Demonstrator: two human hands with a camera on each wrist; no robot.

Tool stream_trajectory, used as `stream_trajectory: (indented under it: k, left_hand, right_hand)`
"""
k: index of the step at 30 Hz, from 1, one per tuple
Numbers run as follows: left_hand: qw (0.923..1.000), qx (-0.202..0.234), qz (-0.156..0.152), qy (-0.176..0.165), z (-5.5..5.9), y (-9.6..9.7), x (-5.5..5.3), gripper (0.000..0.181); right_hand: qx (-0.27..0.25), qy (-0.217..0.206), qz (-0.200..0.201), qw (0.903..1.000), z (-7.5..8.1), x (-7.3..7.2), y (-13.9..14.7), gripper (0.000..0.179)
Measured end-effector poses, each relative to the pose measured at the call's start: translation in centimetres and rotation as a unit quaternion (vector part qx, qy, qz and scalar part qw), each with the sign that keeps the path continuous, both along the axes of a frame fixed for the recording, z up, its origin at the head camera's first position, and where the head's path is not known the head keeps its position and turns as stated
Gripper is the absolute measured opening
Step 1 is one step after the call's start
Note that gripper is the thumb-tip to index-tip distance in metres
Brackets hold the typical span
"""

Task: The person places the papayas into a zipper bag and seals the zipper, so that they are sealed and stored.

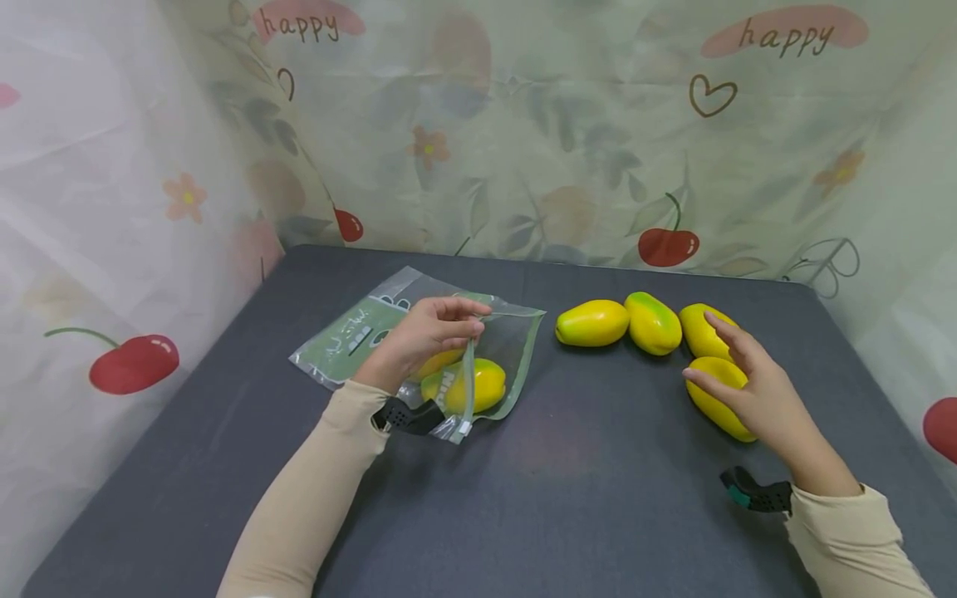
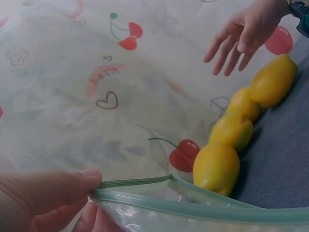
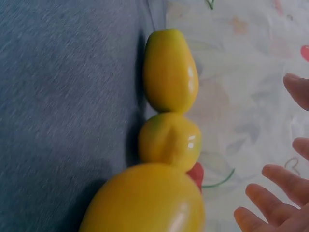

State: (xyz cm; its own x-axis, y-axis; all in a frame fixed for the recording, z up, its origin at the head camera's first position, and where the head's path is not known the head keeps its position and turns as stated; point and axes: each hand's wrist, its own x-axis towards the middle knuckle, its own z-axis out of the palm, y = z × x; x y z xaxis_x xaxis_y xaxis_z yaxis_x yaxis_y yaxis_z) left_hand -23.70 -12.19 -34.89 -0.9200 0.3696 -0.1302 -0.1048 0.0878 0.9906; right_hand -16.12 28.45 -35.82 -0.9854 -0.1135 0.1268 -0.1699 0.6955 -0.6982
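Note:
My left hand (image 1: 419, 340) pinches the rim of a clear zip bag (image 1: 527, 345) with green print between thumb and fingers. The bag lies on its side, its mouth held apart and facing right; a slider hangs at the near end. Inside, a yellow mango-like fruit (image 1: 489, 387) shows through the plastic, with another partly hidden behind my hand. On the right, my right hand (image 1: 773, 407) hovers with spread fingers beside the nearest loose yellow fruit (image 1: 718, 399). In the right wrist view its fingers (image 3: 285, 183) stand apart from the fruits.
Further loose fruits line up toward the back: one behind the nearest (image 1: 703, 328), a green-topped one (image 1: 654, 324) and a leftmost one (image 1: 592, 323). All sit on a dark grey table (image 1: 561, 498). A printed curtain (image 1: 516, 141) encloses the back and sides.

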Motion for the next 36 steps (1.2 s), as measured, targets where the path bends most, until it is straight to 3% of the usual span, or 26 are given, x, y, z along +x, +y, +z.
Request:
stream_trajectory:
  k: [5, 17, 25, 36]
  left_hand:
    - [1.0000, -0.002, -0.001, -0.001, 0.0, 0.0, 0.0, 0.032]
    - [1.0000, 0.002, 0.000, -0.005, -0.1, -0.1, -0.1, 0.032]
    - [1.0000, -0.001, 0.000, -0.007, 0.0, -0.1, 0.0, 0.034]
    - [1.0000, -0.001, 0.003, -0.007, 0.1, -0.1, 0.1, 0.033]
  right_hand:
    - [0.010, -0.026, -0.009, 0.9996, -0.3, 0.3, 1.1, 0.084]
    - [0.056, -0.022, -0.027, 0.9979, -1.7, 0.9, 2.9, 0.081]
    - [0.080, -0.063, -0.036, 0.9941, -2.4, 0.9, 4.0, 0.087]
    - [0.106, -0.109, -0.017, 0.9882, -3.1, 0.4, 4.8, 0.093]
